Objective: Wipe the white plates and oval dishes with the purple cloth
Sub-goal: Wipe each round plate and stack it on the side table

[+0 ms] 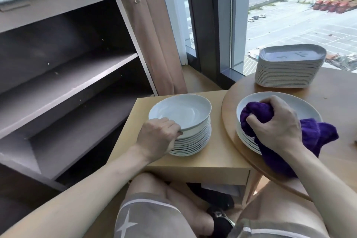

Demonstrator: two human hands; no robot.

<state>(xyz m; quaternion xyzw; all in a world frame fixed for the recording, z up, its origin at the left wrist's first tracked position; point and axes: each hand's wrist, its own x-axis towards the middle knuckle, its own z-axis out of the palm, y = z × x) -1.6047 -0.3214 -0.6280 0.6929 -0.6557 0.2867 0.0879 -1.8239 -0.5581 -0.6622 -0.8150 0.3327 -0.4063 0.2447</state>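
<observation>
Window-side corner: low square table [202,160] tucked against a round table [340,106], and the person sits at both. Nearest, the left hand [160,135] curls its fingers over the near rim of the top plate on the left plate stack [191,139], which is on the square table. The right hand [276,123] is clenched on the bunched purple cloth [257,110] and pushes it into the well of the top plate on the right plate stack [303,105], which is on the round table. Likely step: wiping that top plate. The hands are well apart, so nothing steadies the right stack, and it sits close to the table edge. Best to press straight down, circle the well, then run the rim, with no sideways shove. The cloth's tail hangs over the plate and past the table edge, so gather it in to avoid a snag. Can't tell which stack is already wiped. The oval dishes [289,71] are stacked further back by the window [309,15], untouched. An open shelf unit [67,73] stands to the left.
</observation>
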